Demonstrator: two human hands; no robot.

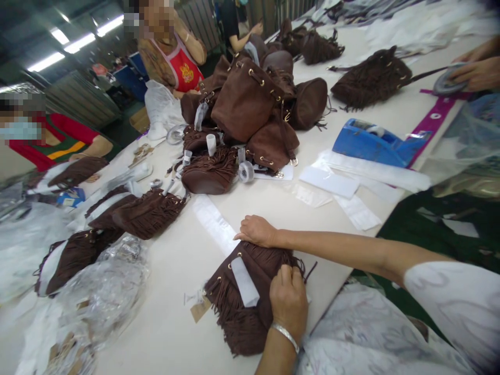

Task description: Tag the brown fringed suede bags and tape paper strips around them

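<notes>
A brown fringed drawstring bag [250, 317] lies on the white table in front of me, its eyeletted opening toward the far left. My left hand [289, 299], with a silver bangle at the wrist, is closed on the near side of the bag. My right hand [258, 230] is closed at the bag's far edge, fingers curled over the fringe. A folded white paper strip [245, 281] lies across the bag. Beside its opening is a brown cardboard tag [200, 309]. A long white paper strip [214, 224] reaches under or behind the bag; I cannot tell which.
A pile of brown bags [246, 99] stands across the table. More fringed bags [148, 211] and crumpled clear plastic [109, 281] are at left. A blue tape dispenser [378, 143] sits at right near white paper strips [328, 179]. Co-workers stand around; one person's hand [478, 73] holds a tape roll.
</notes>
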